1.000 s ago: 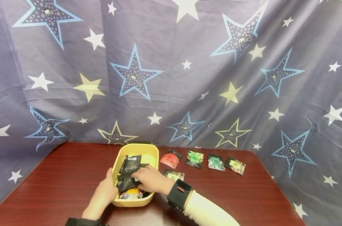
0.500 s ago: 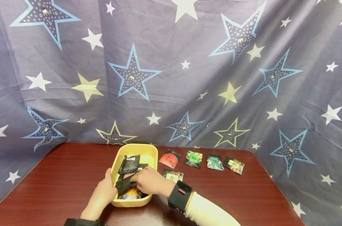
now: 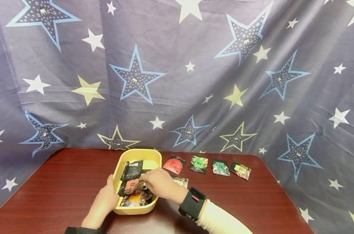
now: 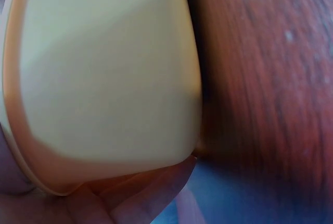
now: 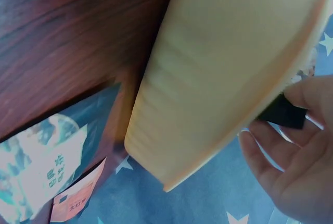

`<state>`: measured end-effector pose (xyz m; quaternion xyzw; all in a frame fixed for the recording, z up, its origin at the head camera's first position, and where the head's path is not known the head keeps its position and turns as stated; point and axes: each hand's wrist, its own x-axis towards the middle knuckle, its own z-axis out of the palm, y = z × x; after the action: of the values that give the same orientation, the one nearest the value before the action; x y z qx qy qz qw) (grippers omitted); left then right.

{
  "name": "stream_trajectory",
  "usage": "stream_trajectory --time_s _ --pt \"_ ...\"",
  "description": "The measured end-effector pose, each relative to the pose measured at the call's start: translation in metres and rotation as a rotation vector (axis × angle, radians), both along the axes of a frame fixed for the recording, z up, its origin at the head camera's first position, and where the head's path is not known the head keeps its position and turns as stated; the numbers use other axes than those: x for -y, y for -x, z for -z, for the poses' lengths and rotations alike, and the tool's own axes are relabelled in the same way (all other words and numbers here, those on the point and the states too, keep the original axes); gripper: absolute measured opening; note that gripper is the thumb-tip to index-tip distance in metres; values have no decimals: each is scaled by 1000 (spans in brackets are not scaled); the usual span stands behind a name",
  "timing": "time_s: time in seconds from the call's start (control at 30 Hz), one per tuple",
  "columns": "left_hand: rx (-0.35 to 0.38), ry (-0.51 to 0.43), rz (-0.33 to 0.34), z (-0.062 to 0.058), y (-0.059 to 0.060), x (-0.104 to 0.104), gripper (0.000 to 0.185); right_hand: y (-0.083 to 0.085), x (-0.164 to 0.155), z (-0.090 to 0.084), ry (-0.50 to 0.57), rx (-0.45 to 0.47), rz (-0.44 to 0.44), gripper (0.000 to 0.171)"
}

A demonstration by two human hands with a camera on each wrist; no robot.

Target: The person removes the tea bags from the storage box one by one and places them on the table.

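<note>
head: left hand (image 3: 102, 201) steadies yellow tub (image 3: 153, 157) at bench (image 3: 63, 182) 6 o'clock; right hand (image 3: 159, 183) fingers now pinch a dark packet (image 3: 133, 186), lifted off the pile | left wrist: fingers pressed flat on tub wall | right wrist: fingers (image 5: 307, 94) curled on packet edge over rim

Packet-filled yellow tub (image 3: 122, 163) on table (image 3: 63, 182)

A dark reddish-brown wooden table (image 3: 63, 188) fills the lower part of the frame. A pale yellow oval plastic tub (image 3: 152, 156) stands on it at lower centre. To its right, four small foil packets lie in a row: red (image 3: 172, 165), green (image 3: 198, 163), teal (image 3: 220, 167) and dark floral (image 3: 240, 170). A fifth patterned packet (image 3: 181, 181) lies just below the red one.
</note>
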<state>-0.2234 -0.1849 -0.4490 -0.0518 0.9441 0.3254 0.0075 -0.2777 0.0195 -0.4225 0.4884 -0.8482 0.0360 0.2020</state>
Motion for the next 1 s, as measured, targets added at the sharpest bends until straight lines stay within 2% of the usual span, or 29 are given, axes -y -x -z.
stream_trajectory --time_s 0.13,0.33,0.57,0.7,0.87,1.0 --pt "11 2 -4 0 0 0 78 -4 -7 -7 67 44 52 25" --pt "16 -10 -7 0 -1 0 78 -10 -22 -25 178 266 110 21" --pt "-13 -6 1 -1 -1 -2 77 -16 -48 -42 243 384 156 19" --pt "-13 -2 2 1 0 -1 77 -18 -67 -39 285 448 177 18" --pt "-4 4 -4 2 1 0 76 -12 -92 -24 305 411 231 18" --pt "6 2 1 2 2 1 76 -7 -113 -13 329 446 304 20"
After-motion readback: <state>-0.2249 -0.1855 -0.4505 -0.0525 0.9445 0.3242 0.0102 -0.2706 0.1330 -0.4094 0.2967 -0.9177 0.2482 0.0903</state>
